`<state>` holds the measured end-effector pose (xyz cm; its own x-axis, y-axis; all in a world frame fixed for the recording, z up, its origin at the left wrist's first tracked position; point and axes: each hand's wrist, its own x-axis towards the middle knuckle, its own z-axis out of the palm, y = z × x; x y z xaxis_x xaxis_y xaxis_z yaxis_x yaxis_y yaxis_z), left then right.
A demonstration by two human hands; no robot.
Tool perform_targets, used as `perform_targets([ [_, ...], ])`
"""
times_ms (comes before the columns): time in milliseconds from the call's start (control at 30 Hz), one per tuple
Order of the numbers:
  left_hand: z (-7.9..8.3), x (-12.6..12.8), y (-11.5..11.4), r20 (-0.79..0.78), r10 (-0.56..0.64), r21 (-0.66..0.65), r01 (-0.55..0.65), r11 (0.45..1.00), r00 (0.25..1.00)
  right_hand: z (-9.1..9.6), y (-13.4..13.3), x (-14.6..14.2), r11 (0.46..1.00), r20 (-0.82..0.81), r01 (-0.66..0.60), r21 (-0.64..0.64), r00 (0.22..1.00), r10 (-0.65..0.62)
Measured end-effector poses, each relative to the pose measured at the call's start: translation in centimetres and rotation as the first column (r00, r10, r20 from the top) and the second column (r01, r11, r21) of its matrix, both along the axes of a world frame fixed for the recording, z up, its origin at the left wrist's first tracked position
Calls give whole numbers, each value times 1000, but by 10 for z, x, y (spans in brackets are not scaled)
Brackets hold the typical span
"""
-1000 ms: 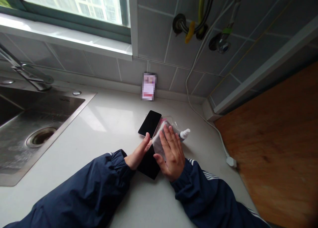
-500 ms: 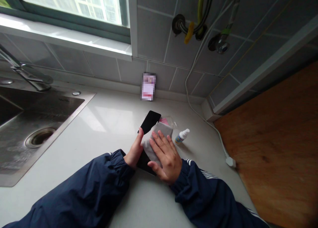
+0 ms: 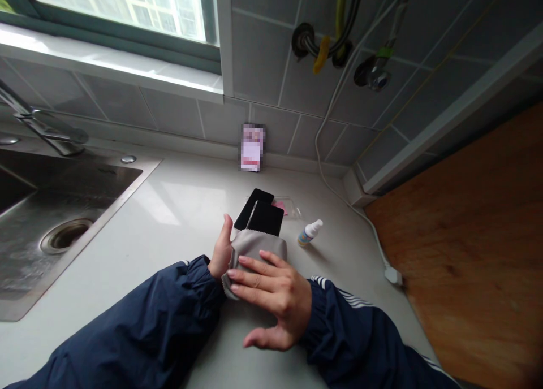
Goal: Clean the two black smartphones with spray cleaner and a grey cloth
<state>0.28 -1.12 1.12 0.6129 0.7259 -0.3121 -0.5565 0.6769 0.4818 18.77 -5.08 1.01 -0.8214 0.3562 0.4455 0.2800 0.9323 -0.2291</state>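
My left hand (image 3: 222,247) grips the left edge of a black phone (image 3: 267,218), thumb up, its other fingers hidden behind the phone. A grey cloth (image 3: 254,245) covers the phone's near half. My right hand (image 3: 271,294) lies on that cloth with its fingers stretched flat and the thumb held apart. A second black phone (image 3: 251,204) lies on the white counter (image 3: 178,208) just behind the first, partly hidden by it.
A small white spray bottle (image 3: 309,232) and a clear sleeve with a pink insert (image 3: 289,207) lie to the right of the phones. A steel sink (image 3: 63,208) with a tap (image 3: 46,126) is at the left. A white cable (image 3: 339,194) runs to a plug (image 3: 392,275). Wooden surface (image 3: 466,236) at right.
My right hand has slid the cloth from the phone's far end back toward me, and its fingers now point left. The far half of the phone is uncovered. My left hand stayed at the phone's edge.
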Motion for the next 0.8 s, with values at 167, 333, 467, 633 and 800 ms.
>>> perform_targets([
  [167, 5, 1, -2, 70, -33, 30, 31, 999, 997, 0, 0, -2, 1000, 22, -11, -9, 1000, 11],
  [333, 12, 2, -3, 182, -18, -53, 28, 998, 983, 7, 0, -2, 1000, 107, 29, -1, 994, -28],
  [467, 3, 5, -2, 264, -24, -125, 59, 990, 964, 1, 1, -1, 992, 116, 112, 62, 986, -119],
  [633, -5, 7, -8, 354, -24, -123, 72, 990, 935, -10, 6, 1, 970, 59, 235, 65, 969, -239],
  [800, -1, 12, -11, 275, 92, -145, -53, 988, 957, -14, 10, 2, 932, -2, 359, 35, 933, -360],
])
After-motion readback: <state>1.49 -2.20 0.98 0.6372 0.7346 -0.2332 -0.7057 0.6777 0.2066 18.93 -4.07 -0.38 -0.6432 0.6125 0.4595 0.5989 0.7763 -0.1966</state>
